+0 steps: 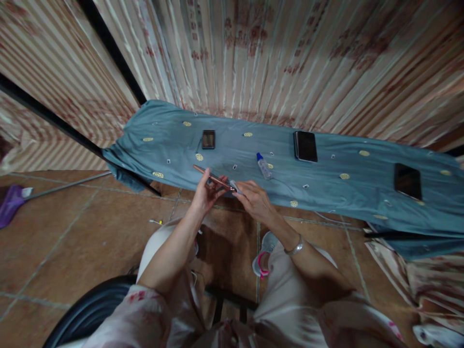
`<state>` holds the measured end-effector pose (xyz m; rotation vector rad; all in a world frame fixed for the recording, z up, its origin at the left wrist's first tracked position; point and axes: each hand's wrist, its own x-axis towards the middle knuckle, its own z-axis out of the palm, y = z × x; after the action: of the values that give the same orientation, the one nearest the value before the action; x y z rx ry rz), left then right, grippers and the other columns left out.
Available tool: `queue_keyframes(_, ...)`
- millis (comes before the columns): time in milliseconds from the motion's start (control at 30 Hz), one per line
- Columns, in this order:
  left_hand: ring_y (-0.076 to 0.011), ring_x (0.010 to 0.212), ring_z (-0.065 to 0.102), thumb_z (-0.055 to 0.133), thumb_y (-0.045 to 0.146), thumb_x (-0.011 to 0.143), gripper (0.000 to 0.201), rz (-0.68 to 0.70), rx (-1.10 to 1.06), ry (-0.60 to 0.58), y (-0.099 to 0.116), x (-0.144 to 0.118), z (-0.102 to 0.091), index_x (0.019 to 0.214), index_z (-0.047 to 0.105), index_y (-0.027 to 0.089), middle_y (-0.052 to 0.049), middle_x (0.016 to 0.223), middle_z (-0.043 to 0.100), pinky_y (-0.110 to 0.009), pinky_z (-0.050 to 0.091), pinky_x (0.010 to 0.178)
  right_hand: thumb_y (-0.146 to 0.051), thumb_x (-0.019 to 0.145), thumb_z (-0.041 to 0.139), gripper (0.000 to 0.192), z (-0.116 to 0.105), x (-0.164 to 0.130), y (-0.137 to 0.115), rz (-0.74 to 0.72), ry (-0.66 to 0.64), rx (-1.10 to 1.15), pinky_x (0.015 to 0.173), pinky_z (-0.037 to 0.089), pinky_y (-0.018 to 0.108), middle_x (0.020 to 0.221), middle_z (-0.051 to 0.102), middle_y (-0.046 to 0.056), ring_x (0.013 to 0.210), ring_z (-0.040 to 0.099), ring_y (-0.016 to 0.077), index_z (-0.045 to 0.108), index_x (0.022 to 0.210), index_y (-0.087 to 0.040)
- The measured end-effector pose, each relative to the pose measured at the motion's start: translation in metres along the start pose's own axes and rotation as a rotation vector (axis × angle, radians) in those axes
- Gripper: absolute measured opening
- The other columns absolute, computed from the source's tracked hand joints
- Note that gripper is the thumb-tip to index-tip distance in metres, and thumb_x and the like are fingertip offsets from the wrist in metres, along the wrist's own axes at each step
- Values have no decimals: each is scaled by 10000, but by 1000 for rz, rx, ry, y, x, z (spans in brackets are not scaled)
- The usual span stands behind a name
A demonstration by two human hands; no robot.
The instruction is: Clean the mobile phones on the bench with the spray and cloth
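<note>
From the head view, the left hand (pixel 208 189) gripped a thin copper-edged smartphone (pixel 213 179) on its edge, just over the near hem of the blue-grey dotted cloth (pixel 348 193). The right hand (pixel 253 199) pinched something small and pale at its right end — perhaps a wipe. Cleaning seemed underway; steady rubbing comes next. A clear blue-capped bottle (pixel 264 166) lay nearby.

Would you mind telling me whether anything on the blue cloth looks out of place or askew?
The small bottle with the blue cap lies on its side on the blue cloth, with no spill visible. The cloth's left corner droops off the edge. Nothing else stands out.
</note>
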<state>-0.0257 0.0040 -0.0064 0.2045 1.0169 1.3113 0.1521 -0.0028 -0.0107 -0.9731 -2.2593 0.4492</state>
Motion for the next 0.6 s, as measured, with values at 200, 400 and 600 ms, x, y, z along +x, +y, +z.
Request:
queue_keyframes(200,-231,942,708,622,689,748,511,44,-51,63,-1,7,-5,857,583,191,-69,853,709,-361,566,819,-273,997,429,350,3,-2,-7,-27,-17,-26,986,502,446,1170,700,122,1093,622,244,626,1279,-209)
queue_keyframes(400,-203,905,702,587,632,813,450,51,-2,38,0,7,-5,800,608,183,-66,826,717,-330,552,828,-296,997,436,364,-2,-1,-5,-24,22,-14,987,501,438,1183,695,118,1105,615,247,611,1306,-215)
queue_keyframes(600,-248,980,691,620,609,796,438,24,36,-47,0,2,-2,732,617,176,-80,847,721,-418,536,895,-334,1008,406,379,-11,1,-1,9,50,13,991,491,454,1191,693,112,1115,609,249,605,1314,-233)
